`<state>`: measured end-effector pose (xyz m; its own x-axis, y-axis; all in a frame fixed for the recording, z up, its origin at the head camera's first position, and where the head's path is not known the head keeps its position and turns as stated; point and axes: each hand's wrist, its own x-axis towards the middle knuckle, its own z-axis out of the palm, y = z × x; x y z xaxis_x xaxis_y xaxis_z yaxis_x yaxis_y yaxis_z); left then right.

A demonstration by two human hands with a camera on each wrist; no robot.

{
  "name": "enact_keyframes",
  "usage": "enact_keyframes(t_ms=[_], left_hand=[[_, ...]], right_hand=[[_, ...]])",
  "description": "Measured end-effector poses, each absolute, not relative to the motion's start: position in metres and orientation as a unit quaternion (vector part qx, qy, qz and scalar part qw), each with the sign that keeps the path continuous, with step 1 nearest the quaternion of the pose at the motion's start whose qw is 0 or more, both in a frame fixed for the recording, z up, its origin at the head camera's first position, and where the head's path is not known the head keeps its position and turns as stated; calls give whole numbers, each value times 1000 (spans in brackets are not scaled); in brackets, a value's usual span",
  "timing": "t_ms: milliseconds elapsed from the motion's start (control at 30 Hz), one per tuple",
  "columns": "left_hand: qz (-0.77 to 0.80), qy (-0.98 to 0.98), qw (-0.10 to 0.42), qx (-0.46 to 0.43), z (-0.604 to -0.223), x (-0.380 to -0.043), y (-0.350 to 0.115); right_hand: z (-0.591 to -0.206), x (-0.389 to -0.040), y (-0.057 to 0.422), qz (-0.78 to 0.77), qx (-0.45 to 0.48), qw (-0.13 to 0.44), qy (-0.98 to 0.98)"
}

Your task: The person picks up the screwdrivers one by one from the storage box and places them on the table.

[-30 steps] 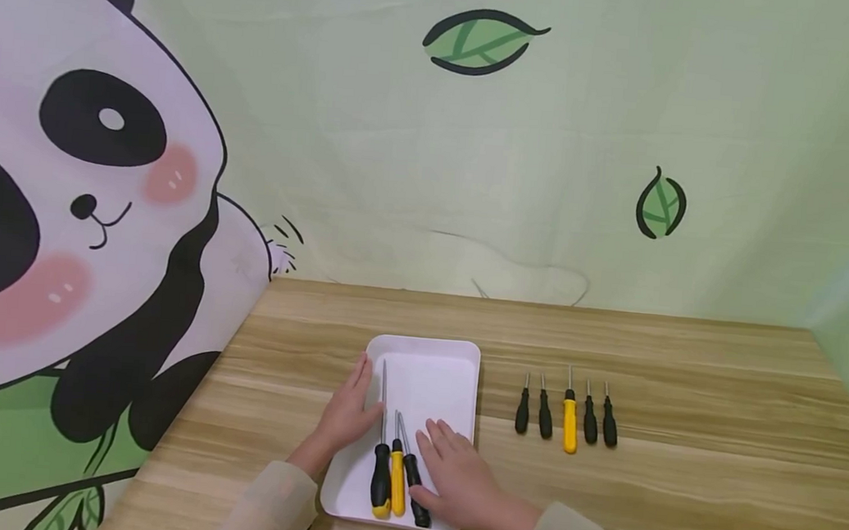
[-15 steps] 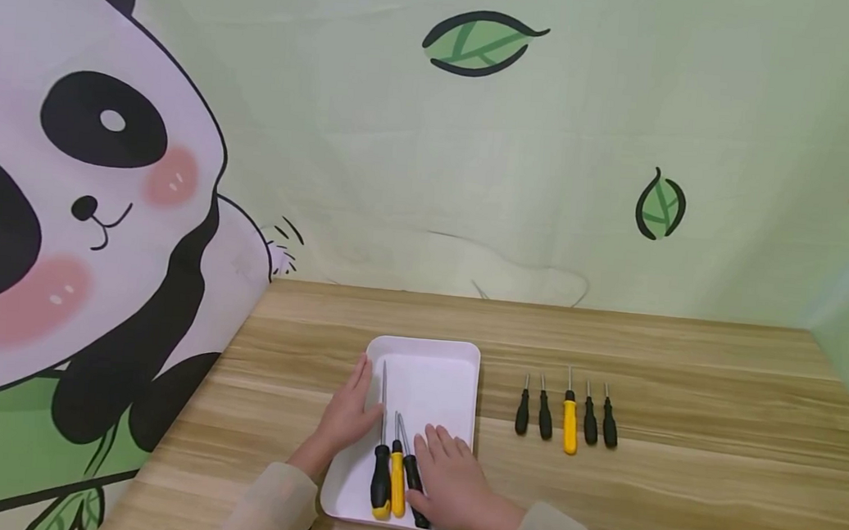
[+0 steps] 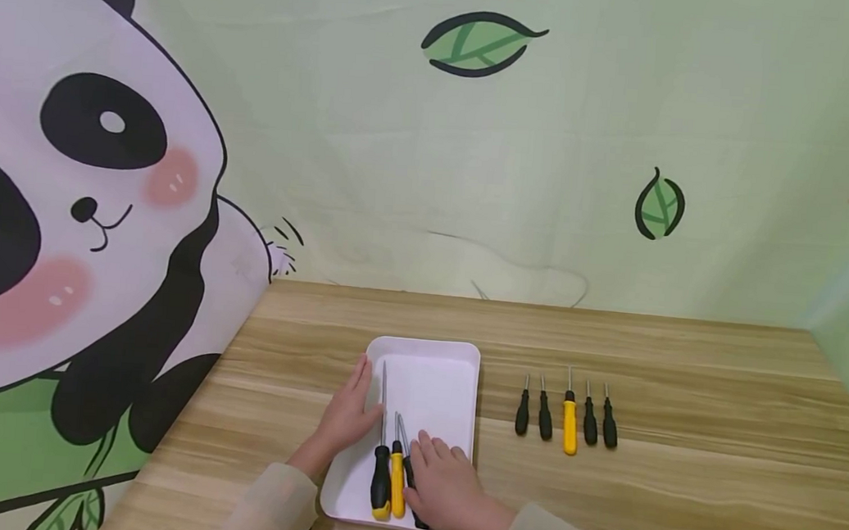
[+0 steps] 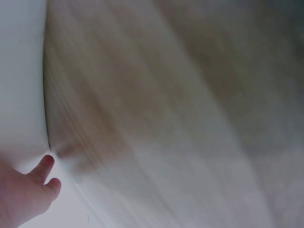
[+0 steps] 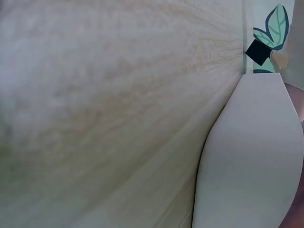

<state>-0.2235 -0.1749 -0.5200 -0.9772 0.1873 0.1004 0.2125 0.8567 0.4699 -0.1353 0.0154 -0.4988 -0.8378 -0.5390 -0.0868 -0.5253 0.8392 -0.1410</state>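
A white tray (image 3: 440, 381) lies on the wooden table. My left hand (image 3: 343, 415) rests at its left side, fingers extended along the rim and thumb over the inside. Three screwdrivers lie side by side in the tray's near half: a long black one with a yellow end (image 3: 380, 484), a yellow one (image 3: 398, 481) and a black one (image 3: 410, 466). Over the tray's right part my right hand (image 3: 446, 488) lies palm down, its fingers extended and partly covering the black screwdriver. In the left wrist view, fingertips of the left hand (image 4: 28, 197) show by the tray wall (image 4: 21, 85).
To the right of the tray, several small black screwdrivers (image 3: 545, 421) and a yellow one (image 3: 570, 427) stand in a row on the table (image 3: 715, 449), shafts pointing away. A green panda-print cloth (image 3: 551, 142) hangs behind the table.
My right hand has shifted a little left and nearer, and now covers more of the black screwdriver's handle. The left hand and the tray keep their places.
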Motion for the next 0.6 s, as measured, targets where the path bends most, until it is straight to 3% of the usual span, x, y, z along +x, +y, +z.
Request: enact_keyframes(t_ms=[600], left_hand=[[-250,-962,29,-106,-519,-223,-175]], right_hand=[[-501,-135,11,-55,-267,47,961]])
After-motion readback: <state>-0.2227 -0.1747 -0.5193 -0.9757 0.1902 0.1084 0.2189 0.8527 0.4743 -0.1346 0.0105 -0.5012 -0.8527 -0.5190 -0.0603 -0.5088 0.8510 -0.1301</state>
